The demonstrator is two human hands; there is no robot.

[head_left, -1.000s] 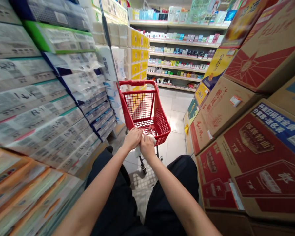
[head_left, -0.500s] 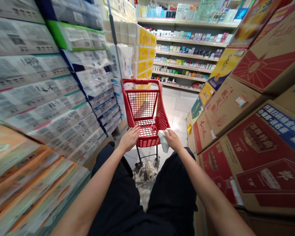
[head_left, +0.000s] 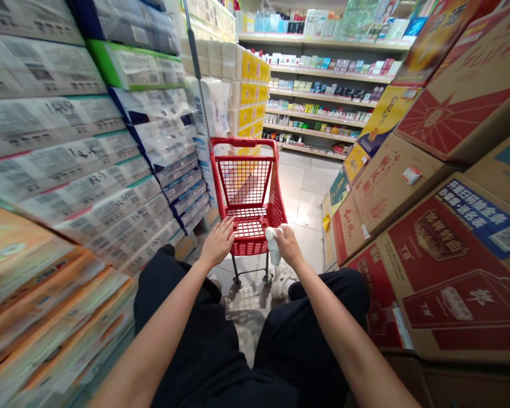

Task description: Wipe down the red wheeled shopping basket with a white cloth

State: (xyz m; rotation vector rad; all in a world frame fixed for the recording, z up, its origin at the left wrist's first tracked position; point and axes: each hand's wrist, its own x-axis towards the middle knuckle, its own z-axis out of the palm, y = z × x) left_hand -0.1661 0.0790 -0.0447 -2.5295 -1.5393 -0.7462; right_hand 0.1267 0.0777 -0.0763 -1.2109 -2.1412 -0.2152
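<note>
Cloth [head_left: 272, 246] in right hand [head_left: 288, 246] — cart [head_left: 247, 220] ahead

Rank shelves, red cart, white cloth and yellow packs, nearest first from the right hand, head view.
1. White cloth: in the right hand.
2. Red cart: ahead, leftward.
3. Yellow packs: beyond the cart, left.
4. Shelves: far ahead.

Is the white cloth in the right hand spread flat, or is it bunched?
Bunched: the white cloth hangs crumpled from the right hand, its lower end loose.

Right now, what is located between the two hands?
In the head view, the near end of the red cart and a white cloth lie between left hand and right hand.
</note>
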